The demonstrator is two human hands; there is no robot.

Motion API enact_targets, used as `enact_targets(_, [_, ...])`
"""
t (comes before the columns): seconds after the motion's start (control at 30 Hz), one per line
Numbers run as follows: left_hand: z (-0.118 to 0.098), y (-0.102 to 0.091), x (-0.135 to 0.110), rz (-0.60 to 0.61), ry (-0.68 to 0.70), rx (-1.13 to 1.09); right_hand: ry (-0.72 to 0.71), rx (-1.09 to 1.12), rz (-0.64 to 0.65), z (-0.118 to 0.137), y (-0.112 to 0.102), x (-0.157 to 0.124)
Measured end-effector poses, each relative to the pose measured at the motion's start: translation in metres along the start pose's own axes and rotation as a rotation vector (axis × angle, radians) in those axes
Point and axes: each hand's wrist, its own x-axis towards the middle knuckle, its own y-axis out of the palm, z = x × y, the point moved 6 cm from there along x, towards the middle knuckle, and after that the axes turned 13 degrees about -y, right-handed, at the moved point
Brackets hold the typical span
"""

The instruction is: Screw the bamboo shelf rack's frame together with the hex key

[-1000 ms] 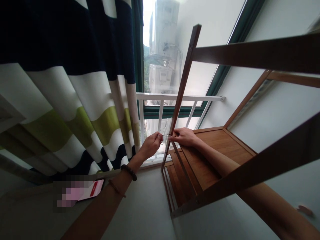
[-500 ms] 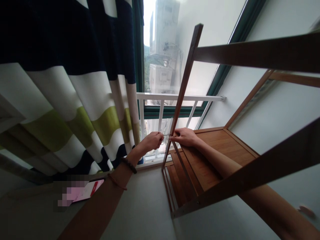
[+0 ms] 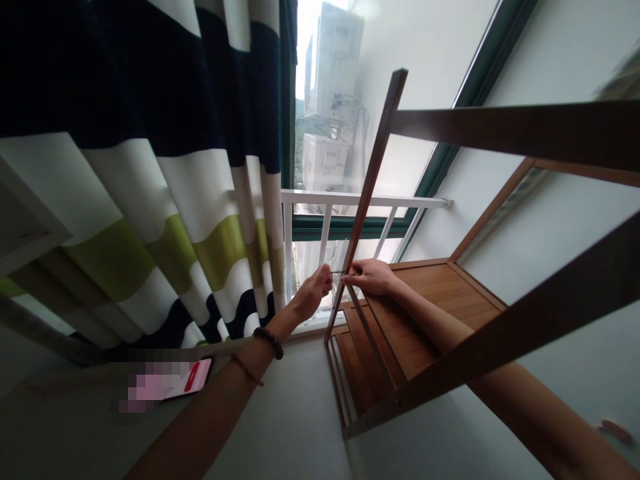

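In the head view a brown wooden shelf rack point(image 3: 423, 347) stands at the right, its slim upright post point(image 3: 371, 183) rising past the window. My left hand point(image 3: 314, 291) is closed on a thin metal tool point(image 3: 337, 273), which looks like a hex key. The tool's tip meets the post from the left. Across the post, my right hand point(image 3: 374, 276) grips the corner where the shelf board joins the post, fingers wrapped round the wood. My right forearm passes through the rack's frame. Whatever fastener sits at the joint is too small to make out.
A striped curtain point(image 3: 210, 200) hangs at the left. Behind the rack are a white railing point(image 3: 325, 198) and a window. At lower left lies a phone-like device point(image 3: 193, 379) with a lit screen, partly pixelated. The wall point(image 3: 565, 380) stands close on the right.
The view has shifted slightly, so most things sit a little lower or farther right. My left hand has turned a little and is nearer the post. My right hand keeps its grip.
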Motion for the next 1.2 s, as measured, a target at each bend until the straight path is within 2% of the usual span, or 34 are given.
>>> enact_targets(0.1, [0.007, 0.009, 0.004, 0.14, -0.055, -0.191, 0.003, -0.009, 0.007, 0.0, 0.0, 0.0])
enact_targets(0.17, [0.012, 0.007, 0.007, 0.144, -0.027, -0.206, -0.01, -0.003, -0.001, 0.0, 0.001, 0.0])
enact_targets(0.23, [0.013, -0.001, 0.008, 0.061, 0.078, -0.085, -0.026, 0.011, -0.012, 0.0, 0.001, 0.0])
enact_targets(0.37, [-0.002, -0.02, 0.0, -0.158, 0.333, 0.321, -0.036, 0.023, -0.009, -0.001, 0.002, 0.0])
enact_targets(0.43, [-0.008, -0.025, -0.002, -0.199, 0.313, 0.473, -0.035, 0.019, -0.006, -0.001, 0.001, 0.0])
enact_targets(0.5, [-0.013, -0.026, -0.004, -0.207, 0.26, 0.52, -0.028, 0.01, -0.001, 0.0, 0.001, 0.0])
enact_targets(0.63, [-0.021, -0.024, -0.004, -0.174, 0.138, 0.376, -0.017, -0.007, 0.004, 0.001, 0.0, 0.0])
enact_targets(0.8, [-0.019, -0.02, -0.003, -0.056, -0.023, 0.086, -0.011, -0.004, 0.002, 0.001, -0.001, 0.0])
enact_targets(1.0, [-0.018, -0.022, -0.005, -0.041, -0.18, -0.083, -0.012, 0.004, 0.004, 0.0, 0.0, 0.001])
enact_targets(1.07, [-0.017, -0.022, -0.004, -0.062, -0.164, -0.064, -0.018, 0.006, -0.002, 0.0, 0.0, 0.001])
enact_targets(1.2, [-0.014, -0.027, -0.003, -0.246, 0.083, 0.037, -0.022, -0.002, -0.004, -0.001, 0.001, 0.001])
